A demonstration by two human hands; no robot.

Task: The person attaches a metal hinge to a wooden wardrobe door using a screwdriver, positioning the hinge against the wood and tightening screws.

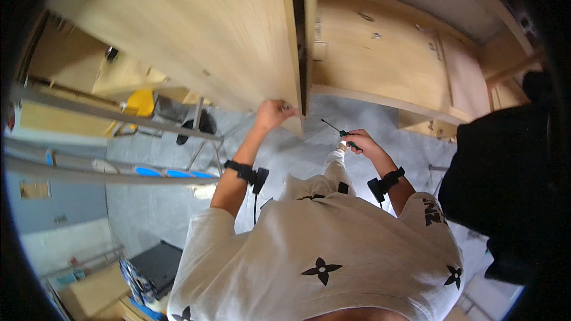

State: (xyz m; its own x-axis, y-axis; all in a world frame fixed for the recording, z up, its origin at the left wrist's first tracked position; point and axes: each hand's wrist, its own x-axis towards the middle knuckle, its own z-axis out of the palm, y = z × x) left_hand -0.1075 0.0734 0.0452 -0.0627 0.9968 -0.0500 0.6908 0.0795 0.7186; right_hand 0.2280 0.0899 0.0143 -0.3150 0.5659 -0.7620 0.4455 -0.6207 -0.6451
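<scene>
My right hand [364, 141] is closed around the dark green handle of a screwdriver [345, 135]. Its thin shaft points up and to the left, toward the lower end of a tall pale wooden panel [208, 30], with a gap between. At that panel's lower corner is my left hand [275, 114], its fingers curled together near the edge. What those fingers pinch, if anything, is too small to make out. A dark slot [297, 30] runs along the panel's right side.
Right of the panel is a pale wooden desktop [386, 65] with small items on it. A metal frame [137, 119] and a yellow chair [140, 103] stand at left. Black cloth [493, 184] hangs close on the right. Cardboard boxes [95, 288] and a black case [156, 264] sit lower left.
</scene>
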